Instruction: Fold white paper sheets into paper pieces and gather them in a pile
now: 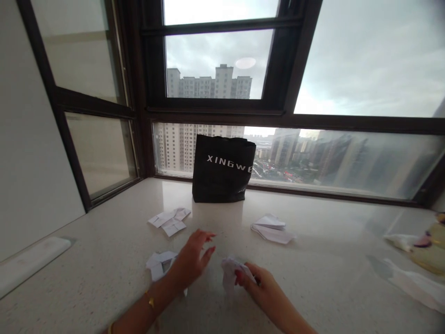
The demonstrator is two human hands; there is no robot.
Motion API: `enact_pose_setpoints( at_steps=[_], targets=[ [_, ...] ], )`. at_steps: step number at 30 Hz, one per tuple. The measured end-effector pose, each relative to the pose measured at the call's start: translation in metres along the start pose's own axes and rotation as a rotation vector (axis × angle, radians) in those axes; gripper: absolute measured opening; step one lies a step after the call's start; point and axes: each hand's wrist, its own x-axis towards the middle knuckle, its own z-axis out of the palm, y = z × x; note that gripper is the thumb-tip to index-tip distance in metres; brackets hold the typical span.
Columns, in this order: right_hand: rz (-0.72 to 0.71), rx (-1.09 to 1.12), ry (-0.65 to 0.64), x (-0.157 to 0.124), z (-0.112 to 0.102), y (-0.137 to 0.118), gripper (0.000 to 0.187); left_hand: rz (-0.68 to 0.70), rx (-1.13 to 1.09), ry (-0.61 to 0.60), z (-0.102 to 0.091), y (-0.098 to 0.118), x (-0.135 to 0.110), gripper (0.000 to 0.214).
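My right hand [255, 280] grips a folded white paper [229, 273], thumb on top, just above the pale countertop. Left of it, my left hand [199, 253] hovers with its fingers apart and nothing in them. Under my left wrist lies a folded paper piece [158, 263], partly hidden by the forearm. Farther back on the left is another folded paper shape [171, 220] with several flaps. A pointed folded paper [273, 228] rests to the right, beyond my right hand.
A black bag [222, 171] with white lettering stands against the window at the back. At the right edge sit a yellowish object [431, 246] and crumpled white wrapping [413, 280]. A long white object [34, 262] lies along the left side of the countertop [330, 260].
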Motion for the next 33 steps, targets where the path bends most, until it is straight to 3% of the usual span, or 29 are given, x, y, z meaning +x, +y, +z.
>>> enact_pose_setpoints(
  at_steps=[2, 4, 5, 9, 13, 16, 18, 20, 23, 26, 30, 33],
  targets=[
    [-0.019, 0.017, -0.060, -0.001, 0.000, -0.003, 0.042, -0.123, 0.297, 0.021, -0.011, -0.029, 0.003, 0.031],
    [-0.051, -0.018, -0.098, -0.003, 0.002, -0.005, 0.042, -0.349, 0.562, 0.048, -0.021, -0.055, 0.003, 0.036],
    [-0.059, -0.048, -0.090, -0.004, 0.003, -0.005, 0.038, -0.395, 0.629, 0.011, -0.025, -0.065, 0.002, 0.036],
    [-0.027, -0.107, 0.034, -0.007, 0.005, -0.003, 0.032, -0.410, 0.702, -0.111, -0.035, -0.076, -0.001, 0.029],
    [-0.015, -0.028, 0.128, -0.004, 0.003, 0.000, 0.036, -0.368, 0.706, -0.064, -0.039, -0.053, 0.006, 0.032],
    [0.047, 0.172, 0.105, 0.001, 0.001, 0.000, 0.044, -0.104, 0.563, 0.016, -0.033, -0.018, 0.007, 0.031],
    [0.112, 0.351, 0.060, 0.004, 0.000, 0.000, 0.052, 0.164, 0.394, -0.076, -0.025, 0.011, 0.002, 0.032],
    [0.149, 0.525, 0.009, 0.006, 0.000, 0.001, 0.051, 0.336, 0.250, -0.247, -0.018, 0.037, -0.005, 0.033],
    [0.155, 0.768, -0.041, 0.007, -0.001, 0.003, 0.040, 0.379, 0.125, -0.388, -0.016, 0.051, -0.009, 0.031],
    [0.203, 0.891, -0.024, 0.006, -0.003, 0.003, 0.039, 0.231, 0.193, -0.283, -0.025, 0.021, -0.002, 0.035],
    [0.227, 0.887, -0.032, 0.005, -0.003, 0.003, 0.036, -0.212, 0.525, -0.025, -0.043, -0.059, 0.004, 0.042],
    [0.214, 0.890, -0.050, 0.006, -0.002, 0.003, 0.034, -0.446, 0.604, -0.050, -0.055, -0.098, -0.002, 0.041]
  ],
)
